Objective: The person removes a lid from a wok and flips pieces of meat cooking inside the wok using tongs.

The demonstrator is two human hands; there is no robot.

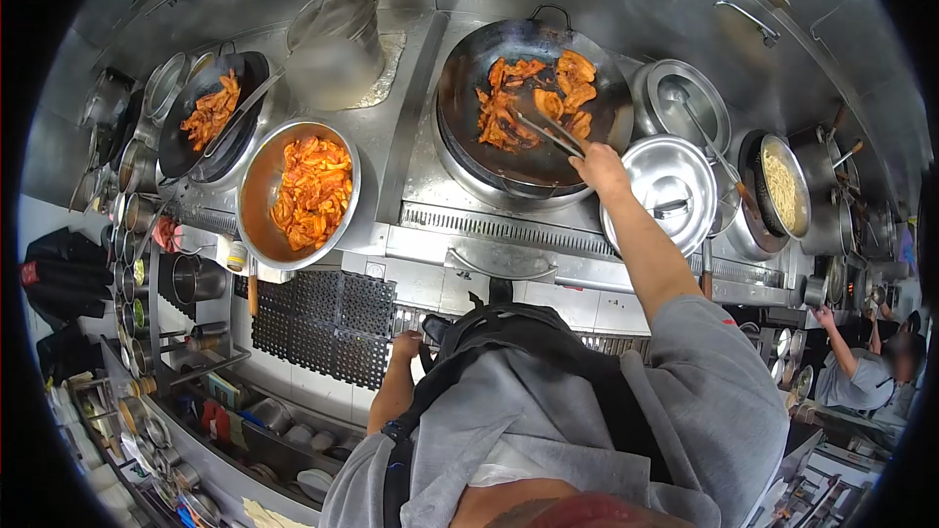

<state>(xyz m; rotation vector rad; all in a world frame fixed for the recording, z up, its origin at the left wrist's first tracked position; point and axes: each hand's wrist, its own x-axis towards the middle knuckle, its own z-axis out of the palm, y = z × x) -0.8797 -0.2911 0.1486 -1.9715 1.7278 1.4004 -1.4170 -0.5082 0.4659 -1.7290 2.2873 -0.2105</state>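
Observation:
My right hand [602, 168] is closed around metal tongs [550, 133]. The tongs reach down into a large dark wok [597, 161], their tips at the reddish-orange meat pieces [509, 103] lying in it. My left hand [406, 343] hangs low beside the dark apron [460, 337], away from the stove; its fingers are too small and partly hidden to make out. Left of the wok, a steel bowl [250, 186] holds a heap of red-sauced meat [311, 194]. A shiny round steel lid or bowl [675, 161] sits just right of my right hand.
Farther left is a smaller wok [176, 152] with cooked meat. A wire strainer basket [335, 44] stands behind the bowl. To the right are a pot with a ladle [719, 103] and a pan of noodles [780, 186]. Another person [856, 372] works at far right.

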